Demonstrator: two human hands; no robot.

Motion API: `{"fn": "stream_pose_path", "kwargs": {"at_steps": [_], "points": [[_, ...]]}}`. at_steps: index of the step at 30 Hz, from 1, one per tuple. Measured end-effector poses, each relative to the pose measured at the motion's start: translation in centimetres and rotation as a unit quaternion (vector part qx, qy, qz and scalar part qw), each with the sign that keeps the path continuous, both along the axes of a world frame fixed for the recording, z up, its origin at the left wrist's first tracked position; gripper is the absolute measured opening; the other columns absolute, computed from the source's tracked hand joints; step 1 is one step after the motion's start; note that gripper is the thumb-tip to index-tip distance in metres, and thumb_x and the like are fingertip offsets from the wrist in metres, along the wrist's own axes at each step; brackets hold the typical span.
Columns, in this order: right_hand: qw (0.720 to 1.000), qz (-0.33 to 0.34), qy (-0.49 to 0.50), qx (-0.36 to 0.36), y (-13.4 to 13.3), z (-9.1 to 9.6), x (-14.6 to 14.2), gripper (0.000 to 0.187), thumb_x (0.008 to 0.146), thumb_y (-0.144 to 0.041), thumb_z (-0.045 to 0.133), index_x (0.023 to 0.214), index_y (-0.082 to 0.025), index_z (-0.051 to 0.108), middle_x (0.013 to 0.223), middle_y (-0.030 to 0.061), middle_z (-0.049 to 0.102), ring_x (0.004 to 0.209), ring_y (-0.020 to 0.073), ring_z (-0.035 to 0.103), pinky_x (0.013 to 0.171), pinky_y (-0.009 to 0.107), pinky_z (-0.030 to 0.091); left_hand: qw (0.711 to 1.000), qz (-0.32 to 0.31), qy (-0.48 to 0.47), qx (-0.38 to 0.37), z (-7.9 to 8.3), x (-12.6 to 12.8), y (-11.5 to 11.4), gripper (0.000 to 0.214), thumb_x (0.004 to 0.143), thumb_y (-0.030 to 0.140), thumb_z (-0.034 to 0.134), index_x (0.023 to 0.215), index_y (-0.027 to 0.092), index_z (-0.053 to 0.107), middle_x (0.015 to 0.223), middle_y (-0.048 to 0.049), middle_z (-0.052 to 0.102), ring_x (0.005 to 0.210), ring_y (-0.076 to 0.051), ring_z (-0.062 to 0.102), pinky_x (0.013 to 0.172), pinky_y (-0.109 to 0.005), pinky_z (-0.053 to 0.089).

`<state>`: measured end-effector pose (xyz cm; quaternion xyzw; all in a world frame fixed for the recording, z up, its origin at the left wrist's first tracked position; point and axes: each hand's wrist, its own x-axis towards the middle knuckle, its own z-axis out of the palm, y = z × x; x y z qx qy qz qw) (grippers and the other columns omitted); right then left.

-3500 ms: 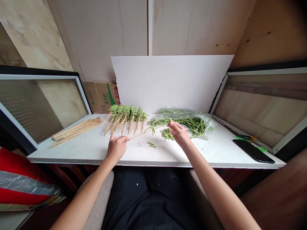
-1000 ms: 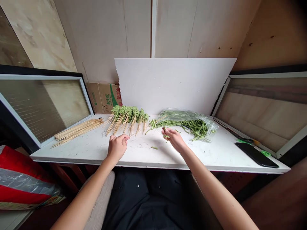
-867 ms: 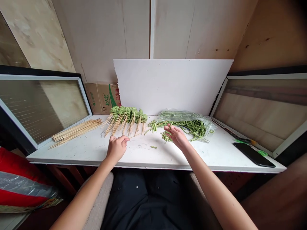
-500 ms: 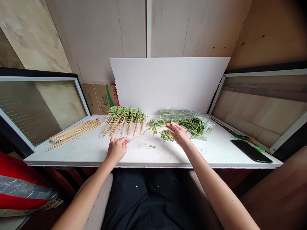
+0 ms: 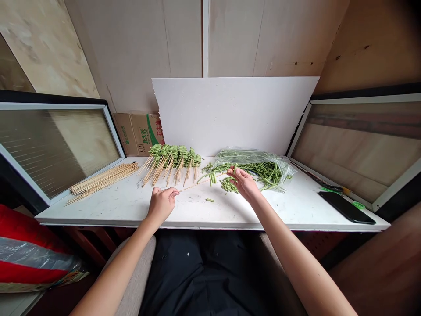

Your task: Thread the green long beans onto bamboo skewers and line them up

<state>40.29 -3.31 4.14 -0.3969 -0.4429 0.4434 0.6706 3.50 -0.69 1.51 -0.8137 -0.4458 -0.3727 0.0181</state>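
From the head camera, the bag [image 5: 285, 163] lies on the white table [image 5: 125, 215], its clear plastic drawn over a heap of long beans [image 5: 268, 173]. The left hand [image 5: 162, 204] is in front of the bag and to its left, fingers curled in, thumb and forefinger pinched on one end of a stick [image 5: 195, 184]. The stick slants up toward the bag's front, with a few short bean lengths [image 5: 212, 177] strung across it just by the bag's left end. The right hand [image 5: 245, 183] is raised just in front of the bag, thumb and fingertips nearly together on a cut piece [image 5: 235, 168] at the stick's far end; whether the tip has gone into it I cannot tell.

Just in front of the bag, under the right hand, is a small pile [image 5: 229, 184] of cut beans. One loose piece [image 5: 209, 199] lies nearer the table's front edge than the bag. Left of the bag is a row of filled skewers [image 5: 174, 154], and well left of it a bundle of bare sticks [image 5: 103, 180]. A box [image 5: 140, 134] stands behind and left of the bag, and a white board [image 5: 233, 114] upright behind it. Right of the bag and nearer the front lies a phone [image 5: 347, 207].
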Motion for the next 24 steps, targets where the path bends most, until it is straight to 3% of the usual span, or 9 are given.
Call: {"fn": "stream_pose_path", "kwargs": {"at_steps": [24], "points": [[1.0, 0.0, 0.016, 0.014, -0.15, 0.2, -0.37, 0.05, 0.07, -0.068, 0.092, 0.099, -0.029, 0.078, 0.119, 0.0076, 0.078, 0.128, 0.0297, 0.067, 0.094, 0.037, 0.055, 1.0, -0.005, -0.001, -0.018, -0.82, 0.15, 0.19, 0.027, 0.098, 0.02, 0.052, 0.09, 0.028, 0.077, 0.068, 0.0002, 0.075, 0.065, -0.024, 0.058, 0.086, -0.04, 0.043]]}}
